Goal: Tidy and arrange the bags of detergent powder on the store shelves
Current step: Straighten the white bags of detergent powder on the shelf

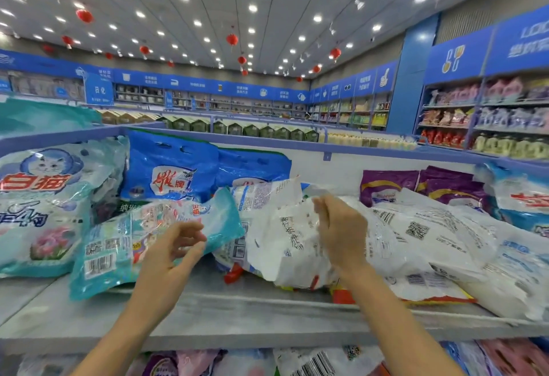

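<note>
1. the left hand (173, 246), fingers loosely curled and holding nothing, is at the right end of a teal detergent bag (118, 245) lying on the shelf (208, 313).
2. the right hand (338, 227) is against a crumpled white detergent bag (285, 245); i cannot tell whether it grips.
3. the hands are apart.
</note>
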A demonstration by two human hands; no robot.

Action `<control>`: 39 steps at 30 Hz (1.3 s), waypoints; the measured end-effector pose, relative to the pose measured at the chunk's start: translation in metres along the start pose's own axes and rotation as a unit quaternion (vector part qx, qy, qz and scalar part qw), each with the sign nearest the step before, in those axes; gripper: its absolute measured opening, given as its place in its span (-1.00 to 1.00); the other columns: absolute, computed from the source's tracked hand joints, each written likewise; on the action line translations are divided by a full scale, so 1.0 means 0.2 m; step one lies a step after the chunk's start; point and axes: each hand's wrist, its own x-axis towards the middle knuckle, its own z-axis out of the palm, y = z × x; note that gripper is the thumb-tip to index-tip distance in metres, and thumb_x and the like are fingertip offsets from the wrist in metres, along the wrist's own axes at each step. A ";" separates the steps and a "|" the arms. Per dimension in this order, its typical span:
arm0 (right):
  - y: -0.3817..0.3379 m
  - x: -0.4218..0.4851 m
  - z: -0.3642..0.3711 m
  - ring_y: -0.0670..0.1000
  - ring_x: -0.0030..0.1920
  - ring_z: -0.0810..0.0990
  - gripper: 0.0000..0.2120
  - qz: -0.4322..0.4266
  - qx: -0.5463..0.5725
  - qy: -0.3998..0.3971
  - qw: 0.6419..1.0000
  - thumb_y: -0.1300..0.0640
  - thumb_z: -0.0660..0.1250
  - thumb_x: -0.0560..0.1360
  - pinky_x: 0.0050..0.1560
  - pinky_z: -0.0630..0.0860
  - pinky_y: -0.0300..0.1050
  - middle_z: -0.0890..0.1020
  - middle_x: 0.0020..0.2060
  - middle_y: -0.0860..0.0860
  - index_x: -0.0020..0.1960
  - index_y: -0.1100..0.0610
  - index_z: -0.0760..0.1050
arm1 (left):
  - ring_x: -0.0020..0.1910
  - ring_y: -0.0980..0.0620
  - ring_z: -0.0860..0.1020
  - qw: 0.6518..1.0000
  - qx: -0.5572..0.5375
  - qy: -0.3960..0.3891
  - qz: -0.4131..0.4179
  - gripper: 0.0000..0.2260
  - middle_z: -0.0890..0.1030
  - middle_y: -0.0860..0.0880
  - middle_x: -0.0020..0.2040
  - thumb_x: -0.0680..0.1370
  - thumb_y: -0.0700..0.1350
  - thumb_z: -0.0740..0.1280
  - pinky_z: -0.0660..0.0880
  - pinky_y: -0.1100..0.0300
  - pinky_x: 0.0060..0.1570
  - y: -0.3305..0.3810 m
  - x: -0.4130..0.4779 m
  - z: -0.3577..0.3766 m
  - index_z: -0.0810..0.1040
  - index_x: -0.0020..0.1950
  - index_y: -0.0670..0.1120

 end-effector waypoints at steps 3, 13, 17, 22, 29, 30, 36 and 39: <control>0.04 0.16 -0.06 -0.02 -0.60 0.32 -0.45 -0.046 -0.012 -0.015 0.999 -0.16 -0.07 0.63 -0.50 0.14 -0.28 0.42 -0.58 -0.02 -0.33 0.14 0.40 | -0.13 0.17 0.57 1.000 0.005 -0.015 0.024 -0.84 0.62 0.09 -0.11 0.38 0.02 0.33 0.45 0.43 -0.15 0.00 0.03 0.04 0.54 -0.06 0.09; 0.06 -0.26 -0.09 0.14 0.36 0.39 -0.34 -0.337 -0.121 -0.251 0.899 -0.42 0.06 0.40 0.30 0.26 0.21 0.45 0.35 0.09 0.31 0.00 0.39 | -0.12 0.16 0.57 0.999 0.016 -0.017 0.031 -0.80 0.61 0.09 -0.08 0.39 -0.06 0.31 0.44 0.44 -0.14 0.01 0.02 0.02 0.51 -0.03 0.18; 0.08 -0.18 -0.05 0.03 0.10 0.63 -0.58 -0.322 -0.081 -0.196 0.923 -0.24 0.15 0.45 0.07 0.57 0.07 0.64 0.12 -0.01 0.05 0.00 0.60 | -0.08 0.14 0.57 0.999 0.021 -0.017 0.019 -0.79 0.61 0.11 -0.12 0.35 0.12 0.31 0.46 0.39 -0.12 -0.01 0.01 -0.01 0.52 -0.03 0.21; 0.12 0.06 -0.07 0.02 -0.42 0.62 -0.51 -0.209 0.023 -0.117 0.971 -0.18 0.08 0.56 -0.42 0.50 -0.21 0.67 -0.36 -0.01 -0.18 0.09 0.66 | -0.09 0.13 0.57 0.999 0.026 -0.016 0.024 -0.81 0.61 0.11 -0.13 0.40 -0.05 0.31 0.47 0.39 -0.12 0.00 0.00 0.00 0.52 -0.04 0.20; 0.24 0.47 -0.21 0.07 -0.43 0.53 -0.60 0.198 0.278 -0.027 0.939 -0.09 0.22 0.55 -0.40 0.45 -0.05 0.56 -0.44 0.09 -0.33 0.15 0.47 | -0.11 0.14 0.58 0.999 0.017 -0.003 0.037 -0.82 0.62 0.07 -0.10 0.39 -0.05 0.32 0.48 0.40 -0.14 0.09 0.09 0.10 0.52 -0.05 0.19; 0.25 0.53 -0.24 -0.01 -0.42 0.54 -0.67 0.259 0.334 -0.004 0.907 -0.04 0.23 0.57 -0.39 0.47 -0.14 0.56 -0.42 0.02 -0.30 0.10 0.46 | -0.12 0.14 0.59 0.999 0.008 -0.005 0.037 -0.83 0.62 0.07 -0.10 0.39 -0.02 0.33 0.49 0.40 -0.14 0.11 0.11 0.12 0.52 -0.06 0.19; 0.28 0.72 -0.32 -0.05 -0.10 0.52 -0.58 0.425 0.412 -0.024 0.806 -0.12 0.10 0.60 -0.39 0.40 -0.48 0.53 0.00 0.04 0.26 0.17 0.38 | 0.03 0.23 0.57 0.995 -0.073 -0.054 -0.047 -0.69 0.58 0.10 0.08 0.48 0.01 0.39 0.50 0.38 -0.02 0.28 0.24 0.40 0.47 0.19 0.04; 0.29 0.72 -0.32 0.09 0.35 0.35 -0.45 0.447 0.435 -0.054 0.780 -0.13 0.08 0.60 0.00 0.29 -0.24 0.36 0.38 0.15 0.44 0.21 0.24 | 0.09 0.23 0.52 0.986 -0.095 -0.073 -0.118 -0.69 0.52 0.14 0.16 0.52 0.06 0.32 0.40 0.31 0.07 0.26 0.45 0.58 0.42 0.24 0.06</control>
